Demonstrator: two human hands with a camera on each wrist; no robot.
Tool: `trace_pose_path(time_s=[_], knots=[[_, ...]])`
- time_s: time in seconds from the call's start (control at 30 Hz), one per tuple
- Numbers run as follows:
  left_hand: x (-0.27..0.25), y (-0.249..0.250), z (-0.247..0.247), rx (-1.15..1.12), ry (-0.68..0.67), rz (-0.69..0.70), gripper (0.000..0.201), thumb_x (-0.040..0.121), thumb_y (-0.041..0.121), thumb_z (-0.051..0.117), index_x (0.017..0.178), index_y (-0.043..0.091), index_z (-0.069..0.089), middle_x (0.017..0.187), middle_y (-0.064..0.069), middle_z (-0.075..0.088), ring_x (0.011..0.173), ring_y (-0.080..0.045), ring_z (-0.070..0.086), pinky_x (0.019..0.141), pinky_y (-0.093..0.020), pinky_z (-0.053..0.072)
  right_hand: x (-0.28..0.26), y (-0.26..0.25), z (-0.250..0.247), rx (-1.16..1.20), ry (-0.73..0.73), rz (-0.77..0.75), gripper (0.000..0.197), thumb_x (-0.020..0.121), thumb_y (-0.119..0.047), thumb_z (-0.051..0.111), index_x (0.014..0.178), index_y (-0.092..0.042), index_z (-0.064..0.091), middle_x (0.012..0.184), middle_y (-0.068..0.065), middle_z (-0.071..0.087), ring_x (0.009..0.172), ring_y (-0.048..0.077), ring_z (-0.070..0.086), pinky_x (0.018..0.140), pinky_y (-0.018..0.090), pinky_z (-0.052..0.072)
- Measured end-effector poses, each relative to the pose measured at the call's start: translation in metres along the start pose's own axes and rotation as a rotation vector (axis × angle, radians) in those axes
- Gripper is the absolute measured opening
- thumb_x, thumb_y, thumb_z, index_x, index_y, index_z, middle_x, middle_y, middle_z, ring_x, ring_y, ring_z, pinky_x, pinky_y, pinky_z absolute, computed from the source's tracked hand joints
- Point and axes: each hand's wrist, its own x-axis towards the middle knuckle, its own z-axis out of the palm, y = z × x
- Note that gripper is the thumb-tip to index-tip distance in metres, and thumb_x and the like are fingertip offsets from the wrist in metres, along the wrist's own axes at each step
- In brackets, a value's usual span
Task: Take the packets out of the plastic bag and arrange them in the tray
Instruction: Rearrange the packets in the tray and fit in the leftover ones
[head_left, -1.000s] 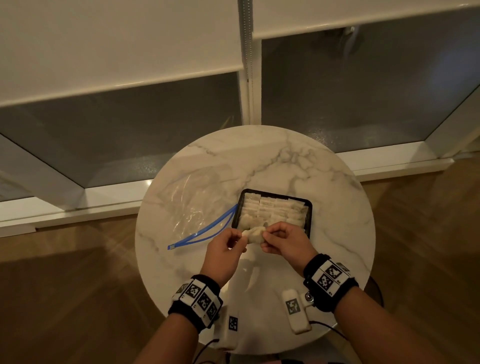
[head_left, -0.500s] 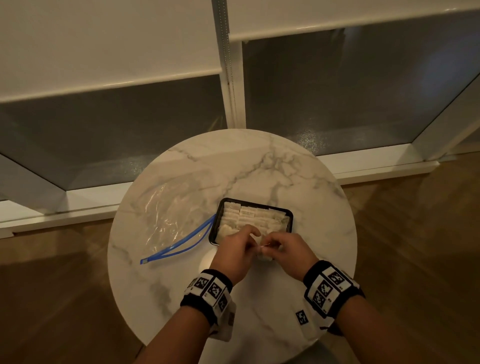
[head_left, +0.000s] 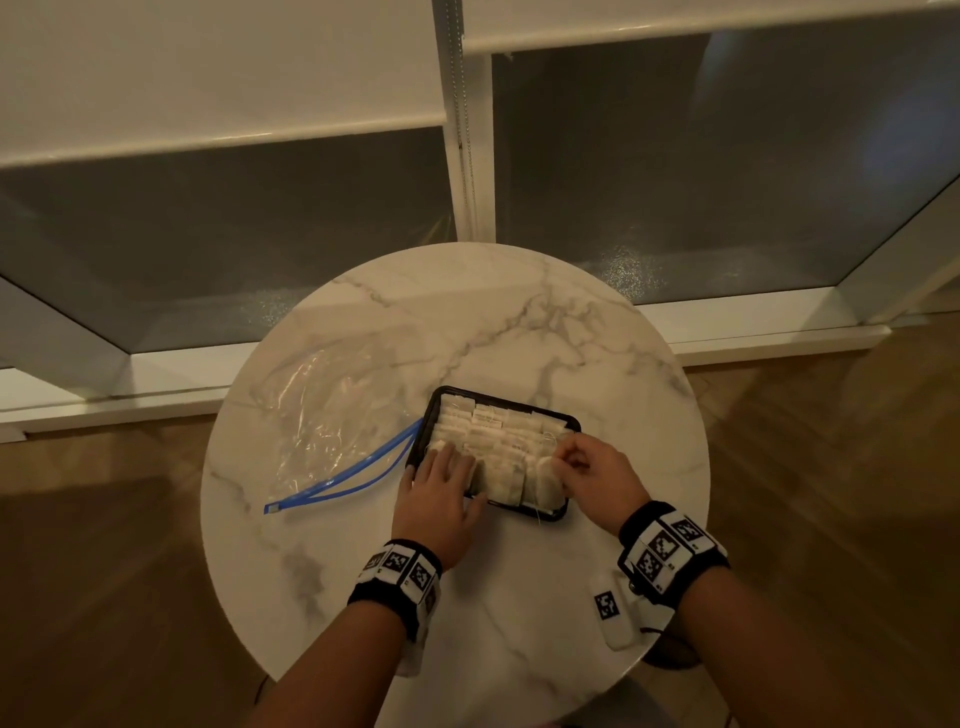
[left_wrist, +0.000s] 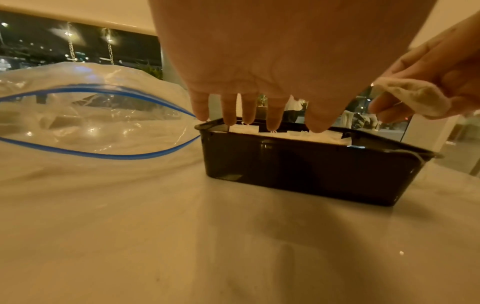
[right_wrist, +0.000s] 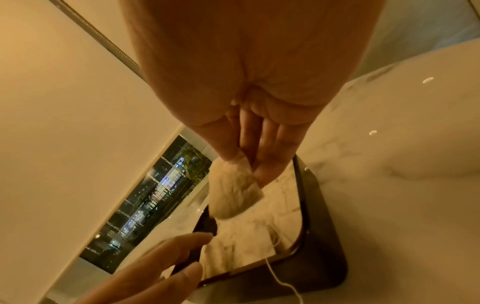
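A black rectangular tray (head_left: 571, 422) (left_wrist: 298, 164) (right_wrist: 324, 236) packed with several white packets (head_left: 488, 431) stands in the middle of the round marble table. My left hand (head_left: 441, 467) (left_wrist: 259, 115) lies flat with straight fingers over the tray's left near corner, its fingertips touching the packets. My right hand (head_left: 563, 460) (right_wrist: 244, 162) pinches one white packet (head_left: 545, 480) (left_wrist: 415, 96) (right_wrist: 233, 193) between thumb and fingers above the tray's right near corner. The clear plastic bag (head_left: 332, 415) (left_wrist: 91, 123) with a blue zip edge lies open to the left of the tray and touches it.
The table (head_left: 519, 322) is small and round, with wooden floor around it and a window wall behind. A thin white thread (right_wrist: 280, 279) hangs over the tray's near rim.
Both hands held one packet together in front of the tray. Now the hands have parted: the left lies flat on the tray's left end, the right carries the packet over its right end.
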Motion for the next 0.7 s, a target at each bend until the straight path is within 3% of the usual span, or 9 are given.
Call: trace_pose_path(time_s=[0.1, 0.23, 0.33, 0.43, 0.6, 0.7], knots=[[0.012, -0.002, 0.003, 0.095, -0.086, 0.012, 0.061, 0.099, 0.063, 0.025, 0.154, 0.037, 0.022, 0.167, 0.0, 0.012, 0.153, -0.023, 0.01, 0.123, -0.05, 0.004, 0.001, 0.001, 0.002, -0.044, -0.054, 0.073, 0.01, 0.092, -0.013, 0.063, 0.083, -0.019, 0.061, 0.086, 0.007, 0.069, 0.082, 0.024, 0.067, 0.068, 0.041, 0.062], [0.019, -0.002, 0.007, 0.183, -0.075, 0.005, 0.059, 0.095, 0.067, 0.024, 0.144, 0.037, 0.038, 0.156, -0.002, 0.034, 0.145, -0.024, 0.027, 0.122, -0.054, 0.007, 0.004, 0.001, 0.004, -0.11, -0.091, 0.122, 0.004, 0.093, -0.014, 0.06, 0.089, -0.013, 0.061, 0.09, 0.01, 0.067, 0.077, 0.024, 0.067, 0.058, 0.036, 0.061], [0.019, -0.001, 0.008, 0.191, -0.045, -0.009, 0.059, 0.094, 0.067, 0.027, 0.14, 0.035, 0.043, 0.153, -0.004, 0.039, 0.142, -0.026, 0.033, 0.122, -0.054, 0.004, 0.01, 0.0, 0.007, -0.172, -0.126, 0.134, 0.004, 0.094, -0.015, 0.059, 0.09, -0.014, 0.06, 0.092, 0.009, 0.066, 0.073, 0.023, 0.068, 0.055, 0.034, 0.061], [0.013, 0.008, 0.006, 0.152, 0.021, 0.038, 0.059, 0.095, 0.062, 0.035, 0.144, 0.029, 0.043, 0.154, -0.008, 0.04, 0.142, -0.028, 0.034, 0.122, -0.052, 0.012, 0.014, -0.002, 0.011, -0.177, -0.151, 0.154, 0.005, 0.094, -0.013, 0.059, 0.09, -0.015, 0.06, 0.095, 0.01, 0.065, 0.075, 0.022, 0.068, 0.054, 0.032, 0.06], [-0.005, 0.037, 0.015, 0.052, 0.065, 0.296, 0.039, 0.094, 0.046, 0.044, 0.126, 0.027, 0.056, 0.13, 0.002, 0.056, 0.121, -0.021, 0.051, 0.116, -0.04, 0.028, 0.021, -0.002, 0.017, -0.269, -0.217, 0.146, 0.011, 0.092, -0.011, 0.063, 0.084, -0.019, 0.059, 0.089, 0.01, 0.067, 0.071, 0.025, 0.069, 0.056, 0.037, 0.061], [-0.01, 0.042, 0.03, 0.059, 0.046, 0.298, 0.04, 0.092, 0.045, 0.044, 0.123, 0.025, 0.058, 0.128, 0.001, 0.058, 0.118, -0.021, 0.052, 0.114, -0.041, 0.032, 0.023, -0.006, 0.018, -0.381, -0.267, 0.108, 0.006, 0.09, -0.012, 0.065, 0.086, -0.015, 0.065, 0.086, 0.011, 0.069, 0.071, 0.025, 0.071, 0.064, 0.041, 0.062]])
